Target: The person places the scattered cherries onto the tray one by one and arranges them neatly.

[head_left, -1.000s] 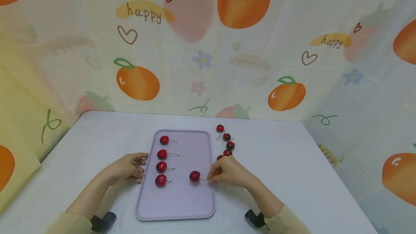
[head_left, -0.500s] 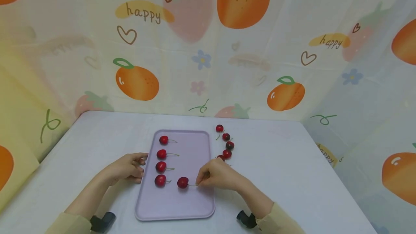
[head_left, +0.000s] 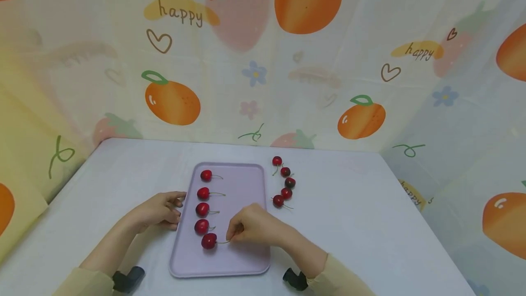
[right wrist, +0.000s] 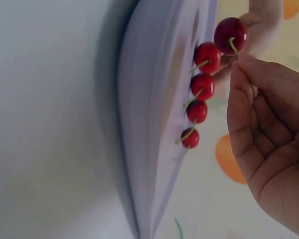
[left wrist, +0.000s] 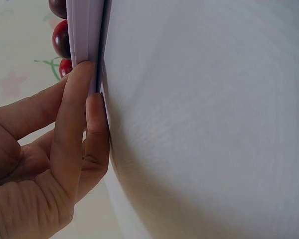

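A cherry point(head_left: 208, 241), probably light and easily bruised, is pinched over the tray point(head_left: 222, 264) by its stem point(head_left: 222, 242), the safest grip, in the right hand point(head_left: 255, 225), while farther off the tray's rim is touched by the relaxed left hand point(head_left: 158, 211).

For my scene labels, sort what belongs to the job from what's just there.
Job:
dark red cherry, stem pinched by right hand
four cherries on lilac tray
left hand, touching tray
probably five cherries on table

Just there:
fruit-print backdrop
black wrist gear
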A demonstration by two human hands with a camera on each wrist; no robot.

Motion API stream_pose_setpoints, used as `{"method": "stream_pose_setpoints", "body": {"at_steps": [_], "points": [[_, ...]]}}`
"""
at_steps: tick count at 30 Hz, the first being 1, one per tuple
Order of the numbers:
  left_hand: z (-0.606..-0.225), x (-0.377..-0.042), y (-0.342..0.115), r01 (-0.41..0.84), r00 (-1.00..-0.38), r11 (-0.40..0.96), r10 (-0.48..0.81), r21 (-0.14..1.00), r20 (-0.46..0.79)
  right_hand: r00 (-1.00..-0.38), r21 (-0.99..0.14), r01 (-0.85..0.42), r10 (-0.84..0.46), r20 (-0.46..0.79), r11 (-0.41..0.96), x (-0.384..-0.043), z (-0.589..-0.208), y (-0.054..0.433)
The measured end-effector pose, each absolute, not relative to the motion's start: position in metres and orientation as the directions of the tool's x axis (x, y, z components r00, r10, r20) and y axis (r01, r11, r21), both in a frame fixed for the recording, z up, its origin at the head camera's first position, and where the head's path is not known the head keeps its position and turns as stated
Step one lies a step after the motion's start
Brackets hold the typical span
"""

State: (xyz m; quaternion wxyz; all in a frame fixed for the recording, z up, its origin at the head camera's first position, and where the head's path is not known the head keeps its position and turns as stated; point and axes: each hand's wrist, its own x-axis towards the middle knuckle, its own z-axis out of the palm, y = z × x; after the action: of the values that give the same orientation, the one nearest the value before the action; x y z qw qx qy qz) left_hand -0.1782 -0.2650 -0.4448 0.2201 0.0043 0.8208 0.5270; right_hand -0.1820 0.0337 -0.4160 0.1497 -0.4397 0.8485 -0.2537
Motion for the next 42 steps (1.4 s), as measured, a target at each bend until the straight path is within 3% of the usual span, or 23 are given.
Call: {"method": "stream_pose_setpoints", "body": {"at_steps": [9,16,42], "points": [[-0.446,-0.178,-0.265,-0.222,-0.905,0.454,0.234,0.863,-0.356,-0.569,-0.559,-0.67,-0.821,-0.037,0.49,-0.176,-0.417,0.022],[-0.446,-0.179,-0.265,-0.22,-0.906,0.447,0.237,0.867,-0.352,-0.562,-0.488,-0.721,-0.827,-0.002,0.492,-0.176,-0.422,0.016],[-0.443,-0.178,-0.263,-0.232,-0.904,0.469,0.219,0.852,-0.367,-0.58,-0.491,-0.715,-0.815,0.02,0.497,-0.172,-0.43,0.006]]}}
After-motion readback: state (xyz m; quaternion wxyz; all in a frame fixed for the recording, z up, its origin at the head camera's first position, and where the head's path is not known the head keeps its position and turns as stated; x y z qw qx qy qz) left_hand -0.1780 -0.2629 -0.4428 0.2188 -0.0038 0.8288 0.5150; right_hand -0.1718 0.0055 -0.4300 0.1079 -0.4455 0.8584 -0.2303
